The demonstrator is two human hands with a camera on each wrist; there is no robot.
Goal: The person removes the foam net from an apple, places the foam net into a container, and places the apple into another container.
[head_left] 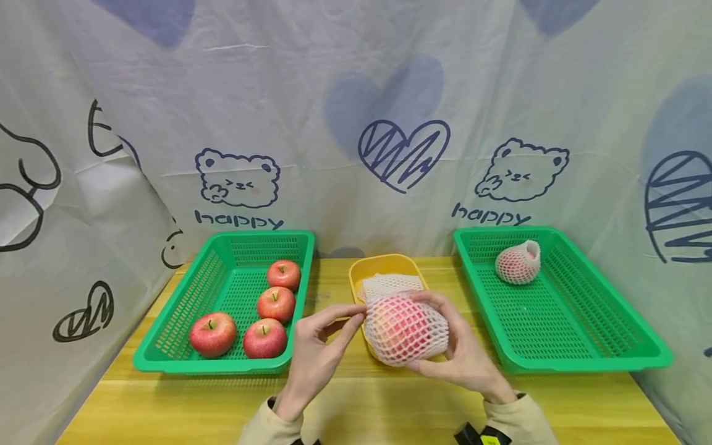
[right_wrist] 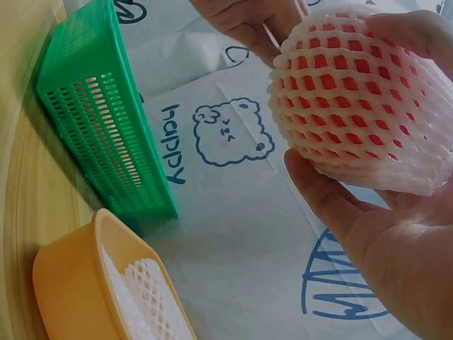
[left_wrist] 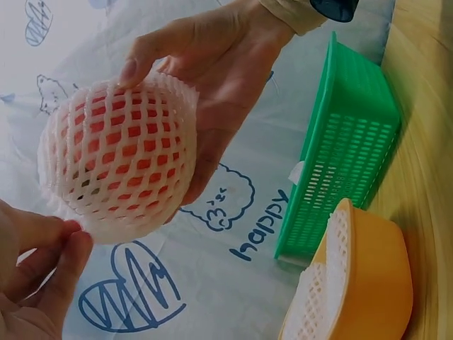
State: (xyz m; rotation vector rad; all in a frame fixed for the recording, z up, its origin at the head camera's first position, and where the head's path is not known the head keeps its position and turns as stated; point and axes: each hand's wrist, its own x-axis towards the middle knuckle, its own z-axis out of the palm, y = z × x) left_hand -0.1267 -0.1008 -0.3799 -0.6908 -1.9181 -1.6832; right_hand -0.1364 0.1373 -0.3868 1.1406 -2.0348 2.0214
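An apple [head_left: 402,330] wrapped in a white foam net [left_wrist: 117,152] is held up over the front of the yellow container [head_left: 389,261]. My right hand [head_left: 458,349] grips it from the right side, thumb below and fingers above in the head view. Between thumb and forefinger, my left hand [head_left: 322,346] pinches the net's left edge. In the right wrist view the net [right_wrist: 361,92] covers the apple, whose red skin shows through the mesh. More white foam nets [head_left: 392,284] lie in the yellow container behind the held apple.
On the left, a green basket [head_left: 143,355] holds several bare apples [head_left: 214,334]. A second green basket [head_left: 662,355] on the right contains one netted apple [head_left: 517,264] at its back. Both stand on the wooden table [head_left: 384,414], in front of a printed cloth [head_left: 334,204].
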